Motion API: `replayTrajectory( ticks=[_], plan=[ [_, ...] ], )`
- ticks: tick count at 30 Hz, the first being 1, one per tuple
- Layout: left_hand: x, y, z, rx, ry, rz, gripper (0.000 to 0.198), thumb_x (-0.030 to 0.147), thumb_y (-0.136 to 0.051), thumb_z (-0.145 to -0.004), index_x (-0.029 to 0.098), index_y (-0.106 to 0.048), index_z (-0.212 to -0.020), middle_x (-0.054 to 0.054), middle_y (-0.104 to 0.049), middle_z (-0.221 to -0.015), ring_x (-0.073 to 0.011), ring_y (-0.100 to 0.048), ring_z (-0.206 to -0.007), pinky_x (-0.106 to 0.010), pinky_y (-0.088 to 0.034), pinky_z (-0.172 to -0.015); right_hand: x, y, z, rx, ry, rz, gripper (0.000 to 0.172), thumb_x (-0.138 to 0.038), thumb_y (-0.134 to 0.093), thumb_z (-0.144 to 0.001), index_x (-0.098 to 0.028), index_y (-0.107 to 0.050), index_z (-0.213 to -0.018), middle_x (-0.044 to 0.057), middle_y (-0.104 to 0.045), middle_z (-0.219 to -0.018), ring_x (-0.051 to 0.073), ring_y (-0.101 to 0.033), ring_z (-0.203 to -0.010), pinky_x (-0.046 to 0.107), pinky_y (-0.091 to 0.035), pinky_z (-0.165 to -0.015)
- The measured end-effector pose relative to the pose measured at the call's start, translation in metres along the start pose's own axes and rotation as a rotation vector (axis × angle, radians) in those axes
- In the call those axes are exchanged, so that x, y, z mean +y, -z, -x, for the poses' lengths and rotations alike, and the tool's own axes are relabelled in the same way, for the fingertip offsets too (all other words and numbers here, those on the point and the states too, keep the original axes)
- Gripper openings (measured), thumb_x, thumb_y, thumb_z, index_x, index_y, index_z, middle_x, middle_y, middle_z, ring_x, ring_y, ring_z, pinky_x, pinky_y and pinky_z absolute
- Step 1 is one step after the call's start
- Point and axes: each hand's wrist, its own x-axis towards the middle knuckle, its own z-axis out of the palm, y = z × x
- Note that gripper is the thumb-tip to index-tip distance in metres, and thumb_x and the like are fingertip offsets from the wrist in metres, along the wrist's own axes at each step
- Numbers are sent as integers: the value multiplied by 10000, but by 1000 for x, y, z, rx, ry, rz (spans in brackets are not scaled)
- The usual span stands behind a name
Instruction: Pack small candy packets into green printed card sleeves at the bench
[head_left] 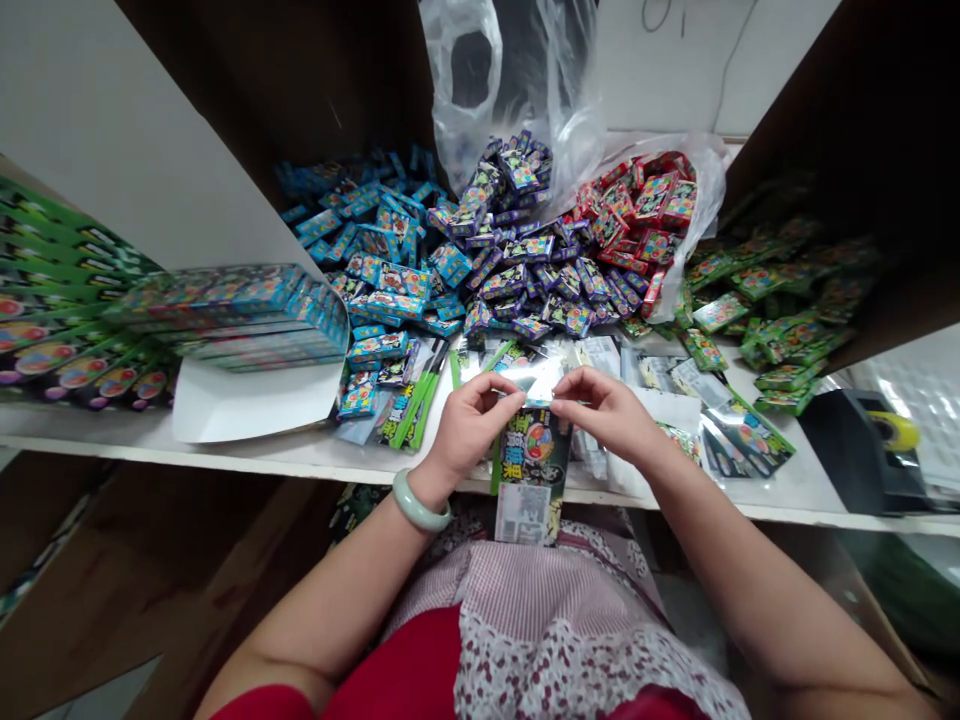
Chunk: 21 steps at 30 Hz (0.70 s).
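Candy packet point(531, 470) — top edge held between left hand point(472, 425) — and right hand point(607, 415)

Green-edged dark packet point(531, 465)

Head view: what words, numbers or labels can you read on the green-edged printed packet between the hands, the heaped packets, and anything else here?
Green-edged printed packet between the left hand and right hand: large characters, too blurred to quote.
White label on its lower end: print too small to read.
Heaped blue packets, purple packets, red packets, green packets: print too small to read.
Dark handwritten marks on the white wall panel: possibly "01", unclear.
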Motion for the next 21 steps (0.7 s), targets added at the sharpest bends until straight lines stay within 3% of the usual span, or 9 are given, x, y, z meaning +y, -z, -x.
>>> replayTrajectory(
  ticks=[3, 6, 10, 14, 21],
  plan=[
    [5, -1, -7, 9, 42, -15, 151, 292, -698, -758, 160, -625, -753, 1, -617, -723, -109, -542, -646, -221, -444, -591, -6, -1, -8, -45, -88, -15, 188, -363, -664, -742, -192, -588, -765, -16, -596, -688, 108, -509, -576, 264, -422, -538],
    [7, 4, -12, -80, 56, -33, 133, 260, -693, -747, 155, -613, -726, 2, -601, -710, -107, -531, -643, -225, -439, -599, -9, 0, -11, -87, -65, 47, 194, -365, -664, -751, -194, -577, -723, -19, -585, -671, 107, -494, -578, 262, -415, -542],
    [3, 17, -11, -217, 13, -13, 145, 276, -652, -811, 159, -605, -740, -17, -614, -768, -129, -567, -737, -263, -471, -699, -12, 3, -4, -135, 50, 178, 172, -343, -607, -834, -194, -606, -750, 16, -611, -744, 133, -541, -671, 270, -448, -573],
    [-5, 29, -1, -300, -90, 17, 145, 313, -608, -870, 176, -632, -830, -50, -646, -898, -167, -602, -897, -325, -486, -844, -10, 2, 10, -152, 249, 287, 89, -297, -592, -877, -226, -645, -887, 58, -636, -953, 178, -599, -875, 309, -503, -680],
    [-16, 24, 11, -221, -76, -21, 141, 262, -636, -846, 185, -632, -965, -50, -630, -937, -163, -601, -880, -303, -509, -799, 14, -10, 24, 40, 403, 391, 85, -212, -541, -903, -241, -608, -946, 57, -609, -980, 186, -591, -936, 354, -502, -774]
  ],
)
